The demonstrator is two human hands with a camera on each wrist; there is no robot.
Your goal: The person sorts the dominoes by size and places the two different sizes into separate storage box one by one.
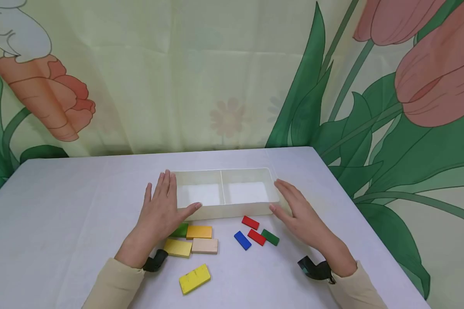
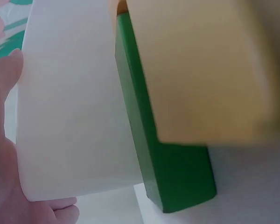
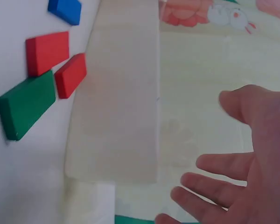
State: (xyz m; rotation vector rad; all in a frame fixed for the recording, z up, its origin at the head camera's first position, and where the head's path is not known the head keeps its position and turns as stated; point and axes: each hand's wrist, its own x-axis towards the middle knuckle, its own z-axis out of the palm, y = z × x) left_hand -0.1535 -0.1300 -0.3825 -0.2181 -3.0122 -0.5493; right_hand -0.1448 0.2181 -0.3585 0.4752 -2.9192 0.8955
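Observation:
A white two-compartment box (image 1: 232, 210) stands on the table between both hands. My left hand (image 1: 158, 210) lies along its left end, fingers straight, with the thumb stretched over the front rim. In the left wrist view, fingers of the left hand (image 2: 7, 182) show at the edge of the box wall (image 2: 74, 107). At the right end is my right hand (image 1: 301, 221), its fingers extended and the thumb by the front corner. The right wrist view shows the right hand (image 3: 266, 154) with spread fingers and nothing in them, beside the box (image 3: 119, 93).
Below the left hand lie a green block (image 1: 180, 231), an orange block (image 1: 199, 232), a tan block (image 1: 205, 246) and two yellow blocks (image 1: 178, 248). Smaller red (image 1: 250, 222), blue (image 1: 242, 240) and green (image 1: 270, 237) blocks lie before the box's right half. A printed curtain (image 1: 193, 86) hangs behind.

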